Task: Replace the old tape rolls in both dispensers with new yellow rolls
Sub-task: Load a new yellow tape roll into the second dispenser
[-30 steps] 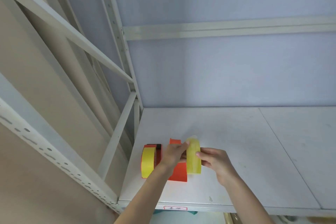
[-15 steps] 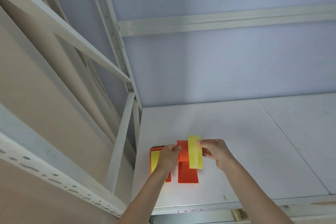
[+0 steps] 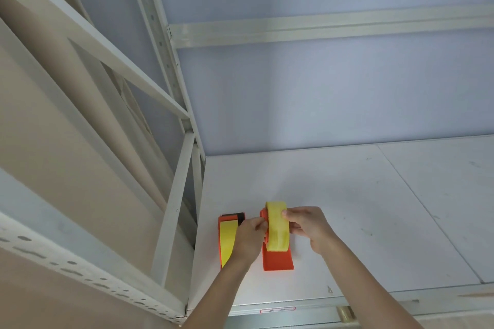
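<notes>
Two orange tape dispensers stand side by side near the front left of a white shelf board (image 3: 347,208). The left dispenser (image 3: 222,256) carries a yellow roll (image 3: 227,242). On the right dispenser (image 3: 278,262) sits another yellow roll (image 3: 278,227), upright on its edge. My right hand (image 3: 307,227) grips this roll from the right, thumb on top. My left hand (image 3: 250,238) pinches at the roll's left side, where the hub is; its fingertips hide the contact point.
The shelf is a white metal rack with a perforated upright (image 3: 157,35) at the left and a crossbar (image 3: 320,29) behind. A pale blue wall stands at the back. The shelf's front edge (image 3: 278,310) bears a small red label.
The yellow roll has come down from above the right dispenser and now sits on it. Both hands stayed on it. The camera view shifted slightly.
</notes>
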